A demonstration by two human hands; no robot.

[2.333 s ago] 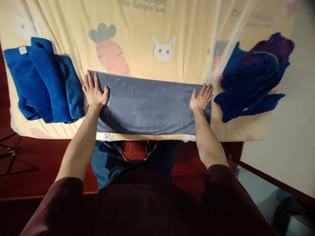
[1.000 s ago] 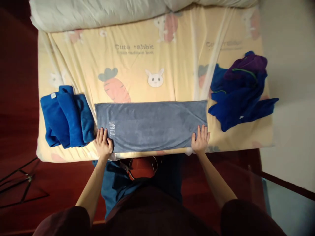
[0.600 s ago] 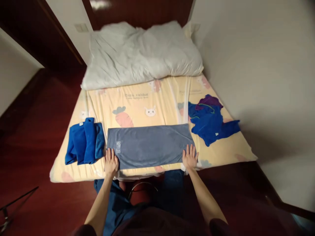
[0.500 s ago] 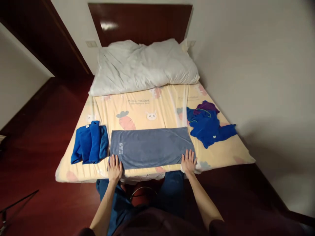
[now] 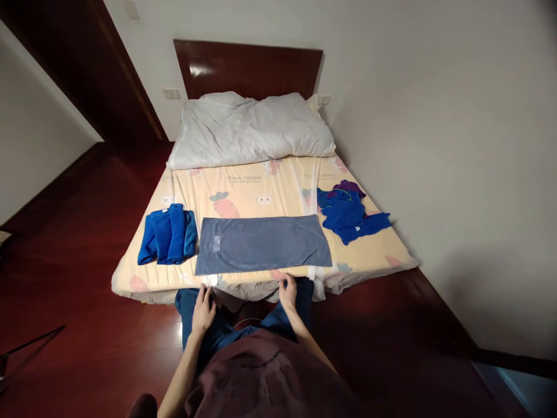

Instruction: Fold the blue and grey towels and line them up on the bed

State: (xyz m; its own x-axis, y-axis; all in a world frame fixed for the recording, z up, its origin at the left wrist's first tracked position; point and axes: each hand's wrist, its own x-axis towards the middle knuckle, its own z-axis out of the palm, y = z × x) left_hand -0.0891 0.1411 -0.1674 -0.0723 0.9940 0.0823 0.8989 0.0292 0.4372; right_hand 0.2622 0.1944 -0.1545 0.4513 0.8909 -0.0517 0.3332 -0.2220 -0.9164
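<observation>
A: Start nearest. How are the hands?

B: The left hand (image 5: 203, 310) is loosely spread and empty, above a blue trouser leg (image 5: 184, 302). The right hand (image 5: 287, 293) is half curled, thumb slightly off the fingers, by the near edge of the yellow sheet (image 5: 369, 261). Whether it touches, I can't tell.

A: And the towel?

B: The grey towel (image 5: 263, 247) lies flat just beyond both hands, across the near end of the bed. White lettering (image 5: 216, 244) runs sideways at its left end: "HAPPY LIFE", a bit blurred.

A: Beside it?

B: A folded blue garment (image 5: 167, 235) on the left, a rumpled blue-and-purple garment (image 5: 348, 217) on the right. Each shows a white label (image 5: 357, 229), too small to read.

A: Farther up?

B: Print saying "Cute rabbit" (image 5: 244, 178), a smaller line below it illegible. Then white bedding (image 5: 252, 128) and a dark red headboard (image 5: 248, 67).
</observation>
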